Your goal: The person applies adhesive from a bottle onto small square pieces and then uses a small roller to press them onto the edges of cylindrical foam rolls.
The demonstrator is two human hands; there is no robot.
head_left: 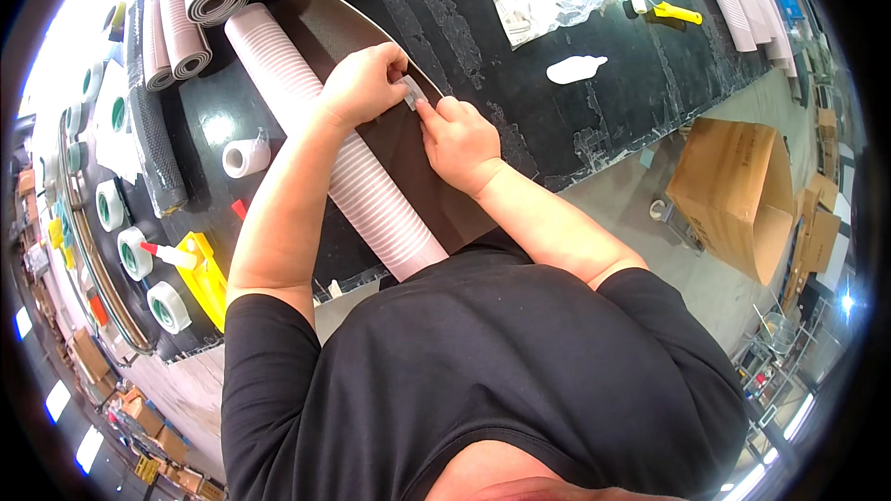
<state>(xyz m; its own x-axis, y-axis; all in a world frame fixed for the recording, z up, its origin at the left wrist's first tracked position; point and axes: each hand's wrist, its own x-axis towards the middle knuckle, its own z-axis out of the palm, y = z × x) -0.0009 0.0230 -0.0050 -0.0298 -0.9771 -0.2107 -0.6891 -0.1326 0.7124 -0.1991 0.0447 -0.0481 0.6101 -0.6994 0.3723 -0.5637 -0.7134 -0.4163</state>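
Head view: aslant on the counter (529,121), left of centre, a striped pink roll (385,195), probably bulky but soft-skinned, best gripped around its outside; near end cut off by the black shirt (501,343). Across it, left hand (365,83), fingers bent, thumb and fingertips at a small pale label (412,91) over the brown sheet (399,167); likely light, easily creased, best taken by its edges. Right hand (461,141), index finger against the label, others curled. Hard to make out: label's face, left hand's exact pinch.

Both hands (362,85) (462,144) at a small pale piece (413,93), dark brown sheet (408,153) underneath, striped pinkish roll (382,195) alongside, black worktable (640,83)
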